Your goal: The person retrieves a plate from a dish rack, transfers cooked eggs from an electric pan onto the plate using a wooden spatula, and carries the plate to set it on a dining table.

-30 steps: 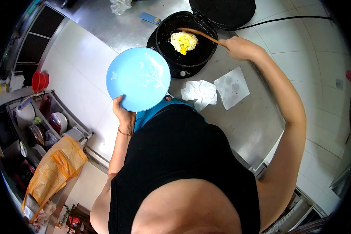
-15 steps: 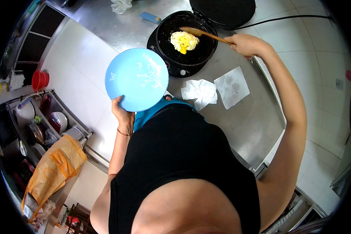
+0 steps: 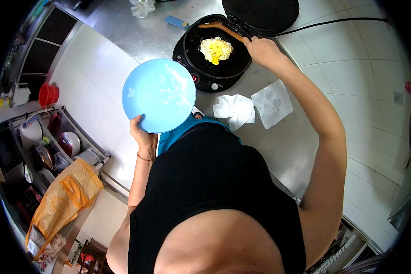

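Observation:
My left hand [image 3: 143,132] is closed on the lower rim of a light blue plate [image 3: 157,98] with a white branch pattern, thumb on its top face. The plate bears no food. In my right hand [image 3: 261,50] is a wooden spatula [image 3: 223,29], gripped by its handle, its blade over the far side of the black electric griddle [image 3: 201,59]. A fried egg [image 3: 216,50], white with broken yellow yolk, lies in the middle of the griddle, apart from the spatula. The griddle's lid [image 3: 262,16] stands open behind it.
Crumpled white tissue [image 3: 234,109] and a stained paper sheet [image 3: 272,104] lie on the steel counter [image 3: 283,146]. A blue-handled utensil [image 3: 176,22] and a plastic bag [image 3: 142,7] are further back. A black cord [image 3: 329,23] runs right. Left stands a dish rack [image 3: 84,155].
My right hand has moved left and inward over the griddle's edge. The spatula has shifted from beside the egg to the griddle's far side. The plate stays nearly in place.

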`<state>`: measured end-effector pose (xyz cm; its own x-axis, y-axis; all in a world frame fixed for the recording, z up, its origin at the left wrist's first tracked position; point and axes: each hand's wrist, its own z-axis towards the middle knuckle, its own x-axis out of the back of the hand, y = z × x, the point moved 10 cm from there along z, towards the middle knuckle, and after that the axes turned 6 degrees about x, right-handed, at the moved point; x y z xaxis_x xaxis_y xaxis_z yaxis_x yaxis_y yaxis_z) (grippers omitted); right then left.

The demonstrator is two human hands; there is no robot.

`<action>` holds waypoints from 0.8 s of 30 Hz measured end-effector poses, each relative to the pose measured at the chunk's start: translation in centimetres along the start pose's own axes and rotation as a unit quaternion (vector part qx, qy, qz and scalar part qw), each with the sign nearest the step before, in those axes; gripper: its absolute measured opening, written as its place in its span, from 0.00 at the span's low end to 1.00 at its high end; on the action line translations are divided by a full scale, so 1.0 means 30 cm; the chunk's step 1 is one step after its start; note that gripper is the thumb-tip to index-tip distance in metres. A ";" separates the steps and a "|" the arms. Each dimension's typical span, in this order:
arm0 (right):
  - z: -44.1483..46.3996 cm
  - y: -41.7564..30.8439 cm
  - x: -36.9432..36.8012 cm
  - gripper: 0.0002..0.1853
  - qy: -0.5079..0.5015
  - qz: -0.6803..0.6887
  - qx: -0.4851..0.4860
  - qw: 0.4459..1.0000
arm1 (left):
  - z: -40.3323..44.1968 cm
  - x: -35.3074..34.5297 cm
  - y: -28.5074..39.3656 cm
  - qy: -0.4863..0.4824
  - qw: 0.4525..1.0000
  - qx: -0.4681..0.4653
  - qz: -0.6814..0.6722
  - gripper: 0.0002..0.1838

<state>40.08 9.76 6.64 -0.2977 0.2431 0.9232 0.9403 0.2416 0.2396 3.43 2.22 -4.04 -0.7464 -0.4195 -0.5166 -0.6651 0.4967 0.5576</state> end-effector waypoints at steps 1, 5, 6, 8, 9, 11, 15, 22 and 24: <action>-0.012 0.008 -0.005 0.16 0.012 -0.002 -0.005 1.000 | -0.001 -0.003 0.004 -0.001 1.000 -0.005 0.002 0.20; -0.113 0.015 -0.059 0.18 -0.045 0.034 -0.016 0.998 | -0.004 0.001 0.000 0.002 1.000 0.001 0.001 0.19; -0.154 -0.003 -0.049 0.19 -0.060 0.039 -0.008 0.997 | -0.005 0.003 0.001 0.004 1.000 0.003 -0.001 0.19; -0.208 -0.017 -0.038 0.20 -0.067 0.050 0.007 0.996 | -0.005 0.002 -0.001 0.005 1.000 0.007 -0.003 0.19; -0.230 -0.019 -0.031 0.21 -0.060 0.056 0.014 0.997 | -0.005 -0.001 -0.002 0.003 1.000 0.009 -0.004 0.19; -0.239 -0.007 -0.015 0.21 -0.054 0.072 0.005 0.996 | -0.001 -0.007 -0.003 -0.004 1.000 0.011 -0.005 0.19; -0.154 0.055 -0.021 0.20 -0.065 0.109 -0.042 0.991 | 0.003 -0.011 0.001 -0.010 1.000 0.004 -0.001 0.20; -0.031 -0.053 -0.029 0.20 -0.036 0.086 -0.032 0.995 | -0.007 -0.021 0.008 0.000 1.000 -0.006 0.010 0.20; -0.071 -0.107 -0.038 0.24 -0.027 0.056 -0.006 0.998 | -0.002 -0.009 0.001 0.004 1.000 -0.006 0.007 0.20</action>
<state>37.76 6.71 5.46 -0.1977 0.3176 0.9274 0.9703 0.1979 0.1390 3.61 2.31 -3.85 -0.7558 -0.4188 -0.5034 -0.6548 0.4934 0.5726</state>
